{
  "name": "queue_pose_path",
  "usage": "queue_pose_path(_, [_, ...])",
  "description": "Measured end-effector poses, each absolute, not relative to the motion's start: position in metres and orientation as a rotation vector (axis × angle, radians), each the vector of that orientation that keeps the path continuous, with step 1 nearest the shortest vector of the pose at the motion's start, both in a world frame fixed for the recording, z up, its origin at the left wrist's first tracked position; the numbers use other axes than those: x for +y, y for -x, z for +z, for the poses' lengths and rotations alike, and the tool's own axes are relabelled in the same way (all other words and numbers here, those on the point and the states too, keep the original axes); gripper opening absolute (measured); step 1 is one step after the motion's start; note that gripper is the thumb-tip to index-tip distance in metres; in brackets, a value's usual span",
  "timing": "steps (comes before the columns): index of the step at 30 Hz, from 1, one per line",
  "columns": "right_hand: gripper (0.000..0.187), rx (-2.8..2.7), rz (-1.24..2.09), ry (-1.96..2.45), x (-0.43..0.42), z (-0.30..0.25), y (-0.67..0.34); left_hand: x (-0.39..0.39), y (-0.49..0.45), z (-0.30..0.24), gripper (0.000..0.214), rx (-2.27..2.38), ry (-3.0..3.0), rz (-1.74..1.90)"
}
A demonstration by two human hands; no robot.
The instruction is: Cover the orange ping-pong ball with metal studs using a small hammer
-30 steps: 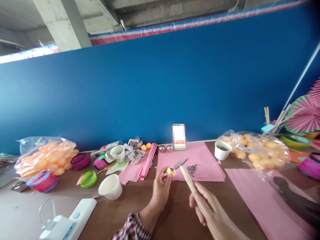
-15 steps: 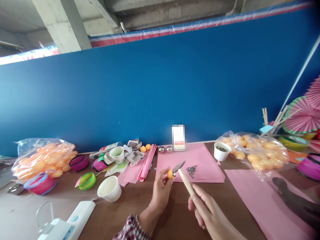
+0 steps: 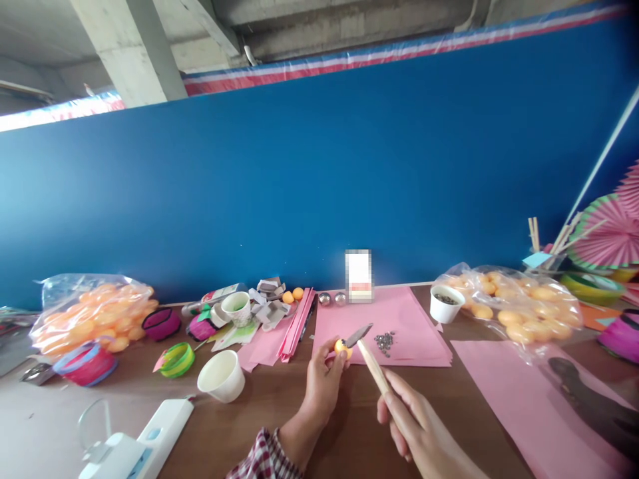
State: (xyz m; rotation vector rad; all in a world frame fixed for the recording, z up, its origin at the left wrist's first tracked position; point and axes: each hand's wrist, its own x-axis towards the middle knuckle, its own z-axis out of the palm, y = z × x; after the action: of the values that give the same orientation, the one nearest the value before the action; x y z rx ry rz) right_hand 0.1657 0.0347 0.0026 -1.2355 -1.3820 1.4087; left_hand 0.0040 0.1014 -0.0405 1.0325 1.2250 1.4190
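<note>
My left hand [image 3: 322, 382] is closed, its fingertips pinching a small orange ball [image 3: 341, 347] with dark marks on its upper side. In my right hand [image 3: 412, 416] is the wooden handle of a small hammer [image 3: 372, 364]. Its grey metal head narrows to a point at the far right, and the other end is at the ball; I cannot tell whether they touch. Just beyond the hammer, small shiny metal pieces [image 3: 384, 342] lie in a loose heap on stacked pink paper [image 3: 424, 332]. Two silver balls [image 3: 332, 299] rest at the back of that paper.
Bags of orange balls [image 3: 107, 309] stand left and right. A white cup [image 3: 446, 309] holds dark bits. Nearer are a white tub [image 3: 222, 382] and a power strip [image 3: 167, 426]. A dark curved shape [image 3: 582, 392] overlies pink paper at right. A blue partition [image 3: 299, 166] rises behind.
The ball has been turned a little in my left fingers, so dark marks now show on top. The hammer stays close to it. The whole view has shifted slightly.
</note>
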Motion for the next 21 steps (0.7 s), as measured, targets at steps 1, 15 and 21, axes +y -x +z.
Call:
queue_pose_path(1, [0.039, -1.374, 1.407, 1.236, 0.0347, 0.0027, -0.1656, 0.1012, -0.0042, -0.04, 0.048, 1.227, -1.036, 1.42])
queue_pose_path(15, [0.036, -1.395, 1.363, 1.217, 0.0336, 0.0032, -0.1653, 0.1052, -0.0019, -0.0477, 0.04, 1.272, -1.178, 1.438])
queue_pose_path(21, [0.039, -1.394, 1.4, 1.227, 0.0354, 0.0018, -0.1668, 0.1043, -0.0001, -0.0489, 0.041, 1.222, -1.169, 1.428])
